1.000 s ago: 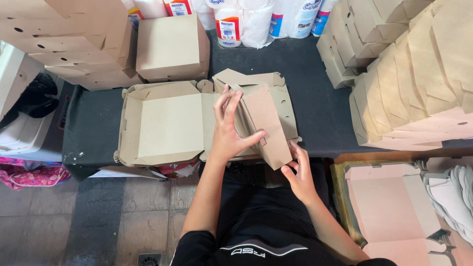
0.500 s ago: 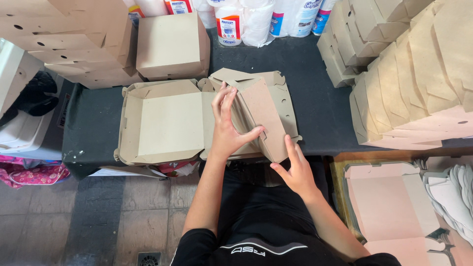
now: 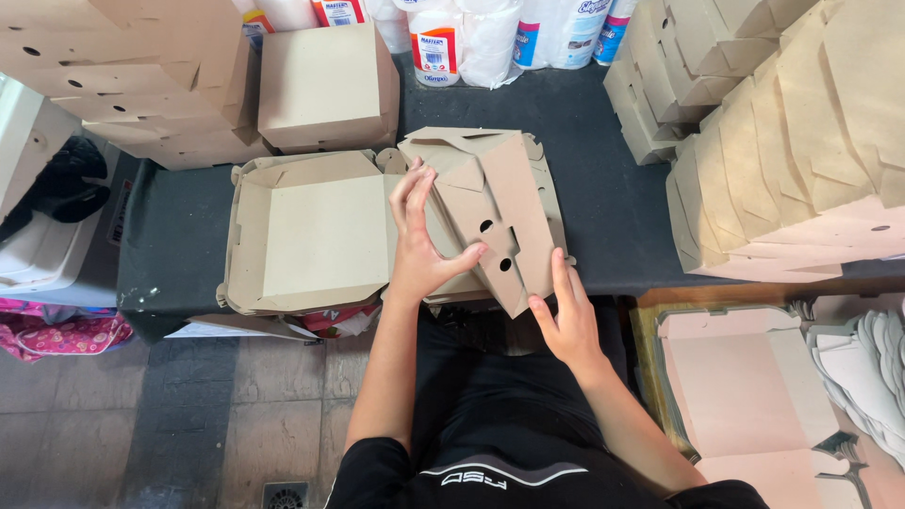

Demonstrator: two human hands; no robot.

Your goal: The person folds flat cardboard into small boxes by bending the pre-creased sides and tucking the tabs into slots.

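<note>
On the bench (image 3: pixel 603 217), a half-folded cardboard box (image 3: pixel 495 203) is pressed by the left hand (image 3: pixel 421 250), fingers spread; its flap is pushed by the right hand (image 3: pixel 564 325), fingers extended.

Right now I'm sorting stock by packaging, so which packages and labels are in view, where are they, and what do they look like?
White bottle: back edge of the table, centre; red, yellow and blue label.
Paper roll packs: right of the bottle; white wrap, blue and pink print.
Red-labelled container: left of the bottle, cut off by the frame.
Closed cardboard box: back left; plain brown, square.
</note>
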